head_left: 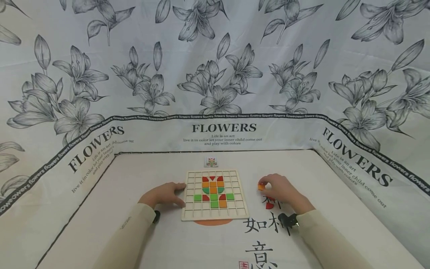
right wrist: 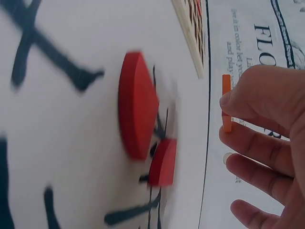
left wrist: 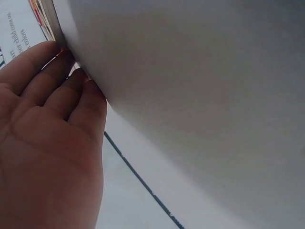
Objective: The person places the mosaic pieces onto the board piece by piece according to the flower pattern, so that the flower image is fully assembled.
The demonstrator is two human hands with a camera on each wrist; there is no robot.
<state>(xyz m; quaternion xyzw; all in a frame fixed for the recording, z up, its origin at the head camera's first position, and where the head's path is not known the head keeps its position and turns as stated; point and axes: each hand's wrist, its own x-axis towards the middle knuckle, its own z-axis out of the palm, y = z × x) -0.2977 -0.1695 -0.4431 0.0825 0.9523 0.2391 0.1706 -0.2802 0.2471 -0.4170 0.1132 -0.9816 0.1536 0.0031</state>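
A white grid board (head_left: 243, 209) lies on the table, with red, orange and green tiles set in a flower-like pattern. At its left edge rests my left hand (head_left: 164, 194), fingertips and thumb touching the side; the left wrist view shows the fingers (left wrist: 52, 81) fairly straight. To the right of the board my right hand (head_left: 280, 188) pinches a small orange tile (right wrist: 227, 102) between thumb and index finger, off the table. Beneath that hand lie two red quarter-round tiles (right wrist: 138, 107), partly hidden in the head view.
Behind the board lies a small picture card (head_left: 211, 161) with a coloured pattern. The tablecloth bears black brushed characters (head_left: 262, 254) at the front right. A flower-printed curtain (head_left: 218, 82) encloses the back and sides.
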